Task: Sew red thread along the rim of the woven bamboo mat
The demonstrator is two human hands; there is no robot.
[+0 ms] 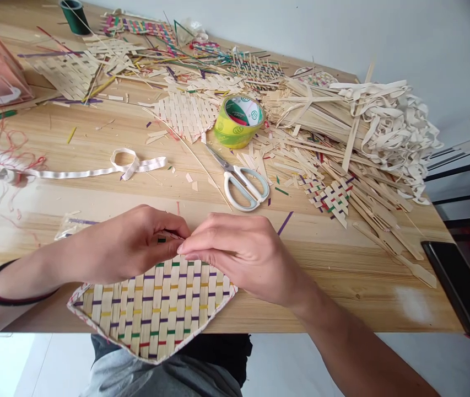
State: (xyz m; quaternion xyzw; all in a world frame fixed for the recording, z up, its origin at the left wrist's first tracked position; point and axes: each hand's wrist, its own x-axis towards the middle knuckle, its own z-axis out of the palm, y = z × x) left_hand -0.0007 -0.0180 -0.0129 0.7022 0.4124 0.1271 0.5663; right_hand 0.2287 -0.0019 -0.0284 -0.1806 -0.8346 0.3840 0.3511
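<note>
A wooden table (342, 275) carries a woven mat (156, 309) that hangs over its near edge. The left hand (129, 245) and the right hand (238, 253) both pinch the far edge of the mat with closed fingertips. Scissors (241, 182) lie behind them, near a tape roll (238, 121).

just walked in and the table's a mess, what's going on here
A person sits at a wooden table working on a woven mat of pale strips crossed with coloured ones. The left hand and right hand meet at the mat's far edge, fingertips pinching there; what they pinch is too small to tell. Beyond the hands lie scissors, a roll of tape, a white ribbon, and loose strips.
</note>
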